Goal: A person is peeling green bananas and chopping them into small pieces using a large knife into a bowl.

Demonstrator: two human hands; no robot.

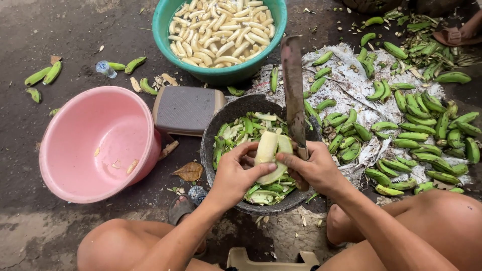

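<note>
Peeling green bananas over a scrap basin, squatting on the ground.

Teal tub (165, 30) is heaped with peeled fruit; many unpeeled bananas (416, 135) lie on the sack, pink basin (55, 150) nearly empty. Left hand (236, 173) pinches a half-peeled banana (267, 153) above the dark basin (213, 133); right hand (314, 168) is clenched on the knife (293, 90), blade pointing away, thumb on the fruit.
</note>
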